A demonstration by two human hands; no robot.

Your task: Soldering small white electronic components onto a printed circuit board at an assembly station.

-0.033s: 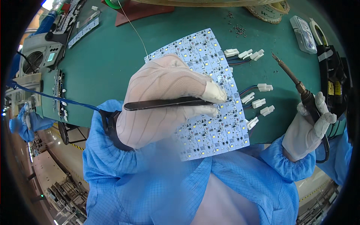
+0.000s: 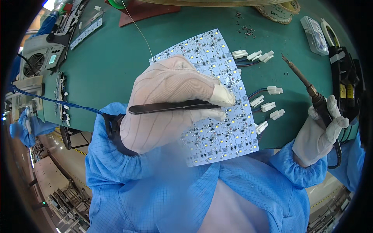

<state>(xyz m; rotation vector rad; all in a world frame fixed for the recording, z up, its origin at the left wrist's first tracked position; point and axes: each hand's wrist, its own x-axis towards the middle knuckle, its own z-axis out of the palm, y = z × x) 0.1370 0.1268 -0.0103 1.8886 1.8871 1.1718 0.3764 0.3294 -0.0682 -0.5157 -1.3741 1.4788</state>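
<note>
My gloved left hand [image 2: 163, 101] is over a white circuit board panel [image 2: 213, 134] dotted with small LEDs and parts. Its fingers are closed round black tweezers [image 2: 171, 106], whose tips are hidden behind the fingertips near the board's right side. At the right, my gloved right hand [image 2: 316, 136] grips a soldering iron [image 2: 318, 101] by its dark handle. The iron's brownish tip points up and left, apart from the board. White connectors [image 2: 274, 90] on short dark wires stick out along the panel's right edge. A thin solder wire [image 2: 142, 34] comes down to the board's upper left corner.
On the green mat [image 2: 105, 70], small dark parts [image 2: 246, 31] lie beyond the board. A tape roll [image 2: 279, 13] and a clear plastic box [image 2: 314, 35] stand far right. A machine with a fan [image 2: 37, 62] is at the left. A blue cord [image 2: 58, 101] runs to my left wrist.
</note>
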